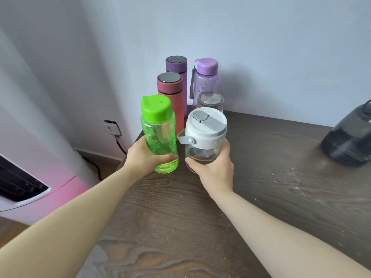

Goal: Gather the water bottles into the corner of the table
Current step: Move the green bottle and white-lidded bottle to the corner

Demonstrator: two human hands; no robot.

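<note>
My left hand [141,157] grips a clear green bottle [159,133] with a green cap, held near the table's left edge. My right hand [212,167] grips a clear glass bottle [202,143] with a white and grey flip lid. Just behind them, several bottles stand upright in the far left corner of the dark wood table [261,187]: a red flask [171,93], a purple flask [177,67], a clear purple bottle [205,81] with a strap, and a short glass bottle with a metal lid [210,101], partly hidden by the white-lidded one.
A dark plastic container [349,135] sits at the table's right side. Walls close off the corner behind the bottles. A white and pink appliance [30,167] stands on the floor to the left, near a wall socket [112,127] with a cable.
</note>
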